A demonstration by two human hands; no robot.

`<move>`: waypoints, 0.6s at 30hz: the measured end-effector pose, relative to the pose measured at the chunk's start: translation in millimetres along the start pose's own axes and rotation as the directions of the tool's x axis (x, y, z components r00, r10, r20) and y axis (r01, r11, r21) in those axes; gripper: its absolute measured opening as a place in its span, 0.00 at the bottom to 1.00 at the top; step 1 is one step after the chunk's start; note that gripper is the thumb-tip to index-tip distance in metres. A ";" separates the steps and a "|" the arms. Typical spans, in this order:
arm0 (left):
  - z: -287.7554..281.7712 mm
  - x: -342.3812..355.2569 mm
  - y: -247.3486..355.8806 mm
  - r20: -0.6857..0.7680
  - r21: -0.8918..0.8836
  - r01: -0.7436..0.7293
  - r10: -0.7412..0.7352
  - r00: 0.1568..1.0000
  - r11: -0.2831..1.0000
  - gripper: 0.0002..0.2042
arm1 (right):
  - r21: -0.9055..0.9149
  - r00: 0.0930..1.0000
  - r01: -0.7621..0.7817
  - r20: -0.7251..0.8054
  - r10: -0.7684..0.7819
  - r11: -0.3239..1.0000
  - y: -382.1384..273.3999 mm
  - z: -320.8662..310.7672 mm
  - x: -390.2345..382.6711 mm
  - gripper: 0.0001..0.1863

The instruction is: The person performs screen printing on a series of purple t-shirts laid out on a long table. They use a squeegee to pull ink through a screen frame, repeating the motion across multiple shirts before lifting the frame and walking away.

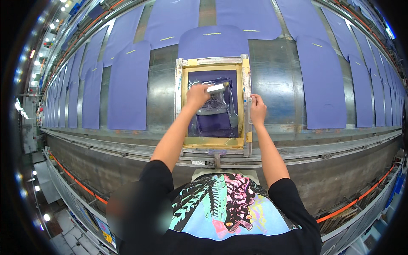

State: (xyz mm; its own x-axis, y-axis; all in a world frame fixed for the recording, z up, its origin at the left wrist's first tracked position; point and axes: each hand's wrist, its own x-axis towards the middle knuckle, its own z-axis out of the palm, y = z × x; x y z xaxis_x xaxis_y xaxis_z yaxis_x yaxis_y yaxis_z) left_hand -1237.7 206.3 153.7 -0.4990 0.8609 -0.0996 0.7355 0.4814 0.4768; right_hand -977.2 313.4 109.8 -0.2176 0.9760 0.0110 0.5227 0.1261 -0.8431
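Observation:
A screen printing frame (179,85) with yellow tape along its inner edges lies on the long metal table in front of me. Its dark mesh (212,123) carries wet, glossy clear ink toward the far half. My left hand (198,96) is closed around a squeegee (216,88) with a pale handle, held over the mesh; its blade is mostly hidden. At the frame's right side, my right hand (258,109) has its fingers curled onto the outer edge. Beneath the frame's far end, a purple fabric piece (212,42) sticks out.
Rows of flat purple fabric pieces (127,89) lie along the table on both sides, with another piece (321,85) to the right. A metal rail (293,158) runs along the near edge. Orange lines (357,202) run low on both sides.

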 end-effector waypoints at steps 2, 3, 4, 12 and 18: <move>-5.1 35.2 8.1 -0.009 0.004 0.014 -0.014 1.000 1.000 0.20 | 0.056 0.999 0.048 -0.018 -0.047 0.997 4.9 2.3 12.8 0.12; 11.9 29.7 3.2 -0.063 0.032 -0.014 0.016 0.998 0.999 0.20 | 0.088 0.999 0.052 -0.018 -0.050 0.995 12.2 6.7 9.3 0.12; 27.6 21.3 0.4 -0.115 0.061 -0.040 0.047 0.992 0.997 0.19 | 0.076 0.999 0.045 -0.014 -0.044 0.996 16.1 7.9 7.5 0.12; 98.8 -97.4 29.4 -0.077 0.102 -0.265 0.273 0.959 0.959 0.15 | 0.032 0.999 0.050 0.018 -0.050 0.998 65.6 -10.1 50.9 0.12; 89.8 -129.9 33.8 -0.121 0.038 -0.357 0.359 0.925 0.933 0.26 | -0.031 0.992 0.112 -0.056 -0.114 0.993 31.8 -29.5 73.9 0.13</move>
State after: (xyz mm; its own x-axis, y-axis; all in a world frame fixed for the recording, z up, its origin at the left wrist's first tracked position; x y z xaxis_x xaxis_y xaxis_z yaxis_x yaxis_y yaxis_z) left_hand -1106.9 125.5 104.4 -0.2530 0.9496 0.1852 0.8821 0.1478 0.4473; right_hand -952.4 394.8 99.6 -0.2292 0.9637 0.1371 0.5206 0.2404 -0.8193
